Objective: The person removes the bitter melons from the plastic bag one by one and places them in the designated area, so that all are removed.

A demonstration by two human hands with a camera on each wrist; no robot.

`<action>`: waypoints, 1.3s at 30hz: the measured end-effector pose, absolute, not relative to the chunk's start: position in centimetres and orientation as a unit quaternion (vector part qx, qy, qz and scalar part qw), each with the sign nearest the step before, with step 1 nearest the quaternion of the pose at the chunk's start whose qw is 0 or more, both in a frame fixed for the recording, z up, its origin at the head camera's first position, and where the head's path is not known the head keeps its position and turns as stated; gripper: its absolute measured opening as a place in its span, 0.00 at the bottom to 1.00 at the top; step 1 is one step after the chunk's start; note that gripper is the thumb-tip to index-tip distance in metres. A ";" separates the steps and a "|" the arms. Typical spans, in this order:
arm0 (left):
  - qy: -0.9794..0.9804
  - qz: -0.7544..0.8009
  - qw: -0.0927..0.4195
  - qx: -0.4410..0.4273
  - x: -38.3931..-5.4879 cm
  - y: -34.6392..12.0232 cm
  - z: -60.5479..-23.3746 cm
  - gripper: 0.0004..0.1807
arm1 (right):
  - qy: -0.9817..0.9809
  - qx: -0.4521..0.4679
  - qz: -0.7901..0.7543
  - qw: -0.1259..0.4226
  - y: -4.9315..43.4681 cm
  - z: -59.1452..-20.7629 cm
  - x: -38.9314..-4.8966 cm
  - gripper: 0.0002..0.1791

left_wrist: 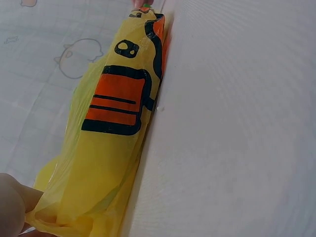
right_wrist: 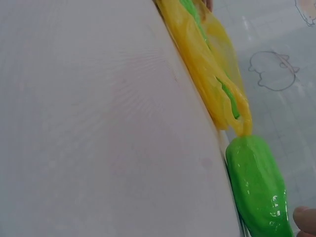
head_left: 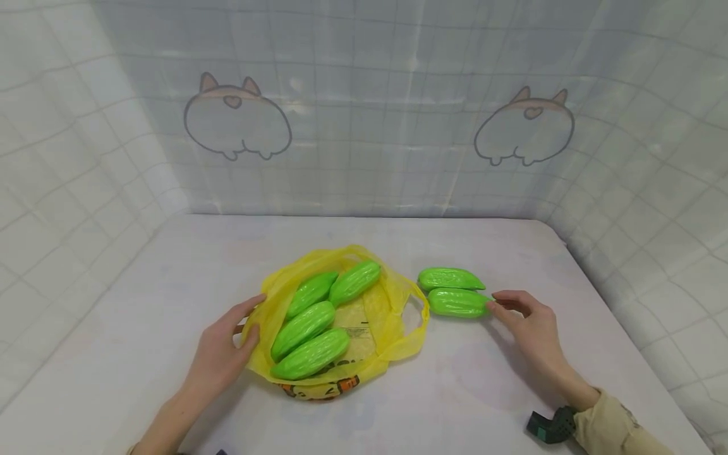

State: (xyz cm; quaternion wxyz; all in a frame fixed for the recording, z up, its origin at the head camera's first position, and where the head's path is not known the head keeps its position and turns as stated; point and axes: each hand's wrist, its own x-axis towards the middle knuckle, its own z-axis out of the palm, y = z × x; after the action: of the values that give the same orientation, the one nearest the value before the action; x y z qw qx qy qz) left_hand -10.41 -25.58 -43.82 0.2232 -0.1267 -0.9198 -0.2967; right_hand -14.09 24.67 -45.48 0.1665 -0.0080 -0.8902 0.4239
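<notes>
A yellow plastic bag (head_left: 364, 316) lies on the table with its mouth open, and several glossy green ridged gourds (head_left: 311, 355) rest inside. My left hand (head_left: 222, 347) pinches the bag's left rim between thumb and fingers; in the left wrist view the film bunches at the fingers (left_wrist: 15, 202). Two more green gourds lie side by side right of the bag, a far one (head_left: 449, 278) and a near one (head_left: 457, 303). At the near gourd's right end is my right hand (head_left: 531, 325), thumb and fingers apart. In the right wrist view a fingertip (right_wrist: 305, 219) shows beside that gourd (right_wrist: 256, 182).
The bag's handle loop (head_left: 423, 316) reaches right up to the two loose gourds. A pale table (head_left: 455, 404) is bounded by white gridded curtains (head_left: 375, 126) at the back and both sides. A dark device (head_left: 552, 424) sits by the right sleeve cuff.
</notes>
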 end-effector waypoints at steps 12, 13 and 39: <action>-0.921 -0.301 0.216 -0.122 -10.2 -25.3 -43.4 0.27 | -0.881 0.054 0.409 0.231 24.1 -44.5 -14.1 0.15; -0.921 -0.301 0.216 -0.122 -10.2 -25.3 -43.4 0.27 | -0.880 0.059 0.409 0.235 24.0 -44.5 -14.1 0.15; -0.918 -0.297 0.231 -0.124 -10.4 -25.5 -43.9 0.29 | -0.864 0.139 0.416 0.246 20.5 -43.0 -14.4 0.15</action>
State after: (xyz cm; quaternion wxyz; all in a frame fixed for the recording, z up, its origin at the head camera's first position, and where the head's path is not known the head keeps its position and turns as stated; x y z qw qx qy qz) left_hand -10.35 -25.52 -43.93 0.2309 -0.1243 -0.9183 -0.2966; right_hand -14.36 20.50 -43.01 0.2460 0.1390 -0.8644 0.4159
